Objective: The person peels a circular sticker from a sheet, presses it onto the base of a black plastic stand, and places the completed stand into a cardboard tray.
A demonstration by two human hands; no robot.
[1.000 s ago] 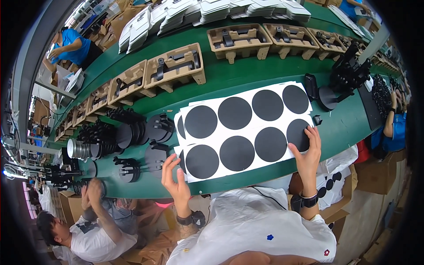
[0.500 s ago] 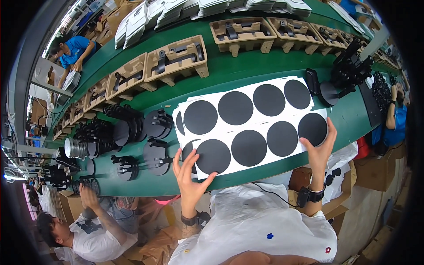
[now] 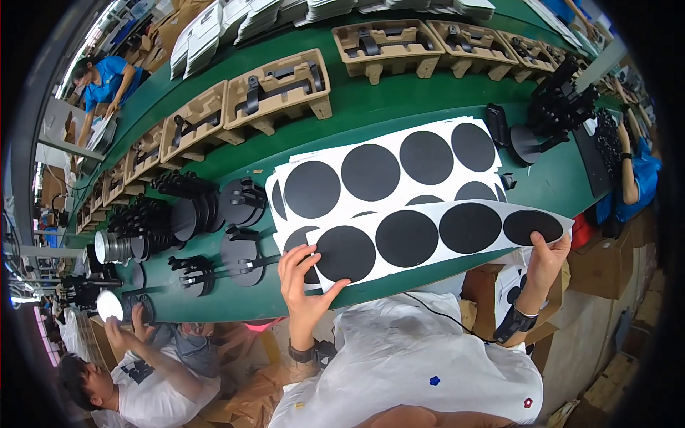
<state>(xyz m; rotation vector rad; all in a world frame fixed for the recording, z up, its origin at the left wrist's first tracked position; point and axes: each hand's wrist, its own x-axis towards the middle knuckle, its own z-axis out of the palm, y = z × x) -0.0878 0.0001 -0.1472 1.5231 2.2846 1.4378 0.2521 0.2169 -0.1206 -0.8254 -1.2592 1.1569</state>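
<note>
A white sheet with a row of black round pads (image 3: 407, 237) slants across the near side of the table, its right part raised and curved. My right hand (image 3: 548, 257) pinches its right end, thumb on the last black disc. At the other end my left hand (image 3: 303, 274) holds the corner, fingertips over the left edge and thumb at the near edge. Beneath and behind lies a stack of similar white sheets (image 3: 342, 152) with black discs, partly covered by the raised one.
Black stands with round bases (image 3: 242, 255) crowd the left of the green table (image 3: 399, 123). More black parts (image 3: 560, 107) stand at the right. Brown moulded trays (image 3: 278, 89) line the back. At lower left a co-worker (image 3: 164, 371) handles a round pale disc (image 3: 109, 305).
My right hand has moved right and slightly down, lifting the sheet's right end off the stack and bending it. My left hand stays at the left corner. The co-worker's pale disc has come into view.
</note>
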